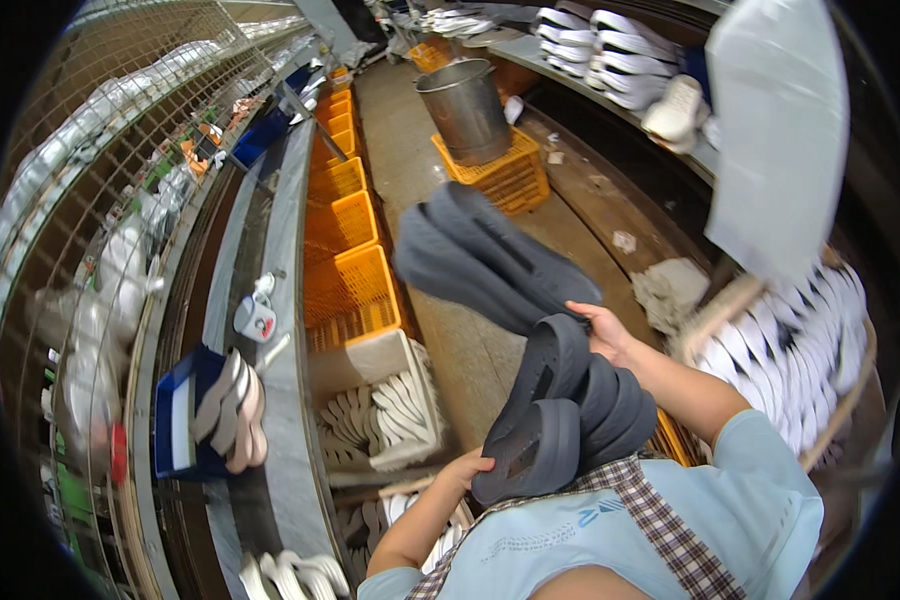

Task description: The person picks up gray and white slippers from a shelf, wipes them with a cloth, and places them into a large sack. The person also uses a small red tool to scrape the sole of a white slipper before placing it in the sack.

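Observation:
My right hand [604,333] is closed around the near end of a bundle of dark grey shoe soles [490,255], which points away from me over the aisle. Against my chest rests another pile of dark grey shoe soles [545,455], some with their hollow inner side facing up. The fingers of my left hand [467,468] grip the left edge of this pile, and most of that hand is hidden behind it. Where the two bundles meet, they overlap or nearly touch.
Orange crates [355,290] line the left side beside a long grey bench [270,400]. On the bench are a white mug [255,318] and a blue bin [175,420]. Ahead, a metal bucket [465,110] stands on an orange crate [510,180]. White soles [790,360] fill a container at right.

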Tool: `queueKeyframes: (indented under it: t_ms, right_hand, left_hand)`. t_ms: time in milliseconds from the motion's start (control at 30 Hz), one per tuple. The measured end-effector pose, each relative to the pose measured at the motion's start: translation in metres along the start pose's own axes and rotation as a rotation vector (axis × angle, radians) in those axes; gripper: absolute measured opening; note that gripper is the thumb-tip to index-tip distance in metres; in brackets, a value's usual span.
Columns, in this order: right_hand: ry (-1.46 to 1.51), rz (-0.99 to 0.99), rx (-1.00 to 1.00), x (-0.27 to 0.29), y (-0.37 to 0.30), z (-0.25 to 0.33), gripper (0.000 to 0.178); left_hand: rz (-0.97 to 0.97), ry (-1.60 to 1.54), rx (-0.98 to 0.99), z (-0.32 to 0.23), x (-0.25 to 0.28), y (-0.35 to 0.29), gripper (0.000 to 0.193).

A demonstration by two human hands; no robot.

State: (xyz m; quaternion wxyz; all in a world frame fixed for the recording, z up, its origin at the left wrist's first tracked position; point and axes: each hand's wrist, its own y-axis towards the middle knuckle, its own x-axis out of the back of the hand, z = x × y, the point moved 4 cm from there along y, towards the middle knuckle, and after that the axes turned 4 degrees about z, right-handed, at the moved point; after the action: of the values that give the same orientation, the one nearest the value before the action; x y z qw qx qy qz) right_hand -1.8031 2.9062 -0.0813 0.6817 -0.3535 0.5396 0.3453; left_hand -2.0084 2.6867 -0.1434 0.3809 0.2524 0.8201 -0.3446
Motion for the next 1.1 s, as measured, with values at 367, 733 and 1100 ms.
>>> queueKeyframes:
  t_ms: [367,733,1100]
  right_hand:
    - [-0.042,-0.465,0.309,0.013,0.29,0.278,0.044]
    - [-0.465,-0.656,0.851,-0.033,0.572,0.577,0.039]
    - [-1.963,-1.372,0.706,-0.036,0.82,0.805,0.046]
  left_hand:
    - [-0.562,-0.192,-0.699,-0.255,0.151,0.007,0.065]
    - [-0.656,-0.256,-0.987,-0.616,0.298,0.056,0.066]
    - [-0.785,-0.287,-0.994,-0.837,0.368,0.138,0.064]
